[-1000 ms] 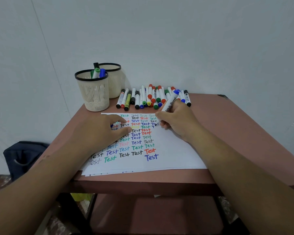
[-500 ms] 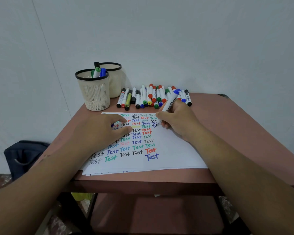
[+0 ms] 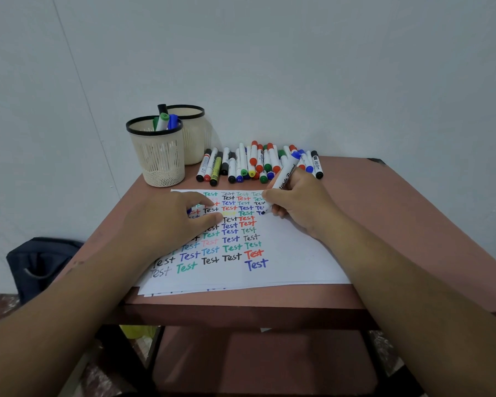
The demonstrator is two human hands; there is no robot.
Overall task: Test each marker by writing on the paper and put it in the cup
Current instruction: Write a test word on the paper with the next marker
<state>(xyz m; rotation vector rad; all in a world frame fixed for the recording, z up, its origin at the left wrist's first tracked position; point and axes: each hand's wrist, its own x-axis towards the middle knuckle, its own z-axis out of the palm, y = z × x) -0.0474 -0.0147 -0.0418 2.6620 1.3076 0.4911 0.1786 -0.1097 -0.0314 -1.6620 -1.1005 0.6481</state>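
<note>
A whiteboard marker (image 3: pixel 284 174) with a blue end cap is held in the grip of the right hand (image 3: pixel 295 202), the fingers curled round its white barrel. The marker is tilted, the blue end raised toward the wall, the writing tip set down on the paper (image 3: pixel 292 259) at the end of a row of written words. The left hand (image 3: pixel 166 224) is laid flat on the left part of the paper, fingers straight and pressed down; nothing is gripped by it.

The paper, the top of a small stack, is covered with rows of the word "Test" in black, blue, green and red. It is placed on a reddish-brown desk (image 3: pixel 384 202).

A row of loose markers (image 3: pixel 255 164) with mixed cap colours is laid along the far edge of the desk, against the wall. Two cream mesh cups with black rims are stood at the far left corner. Several markers are held upright in the front cup (image 3: pixel 159 156); the rear cup (image 3: pixel 194 138) is touching it from behind.

A dark bag (image 3: pixel 45 265) is seen on the floor, left of the desk.
</note>
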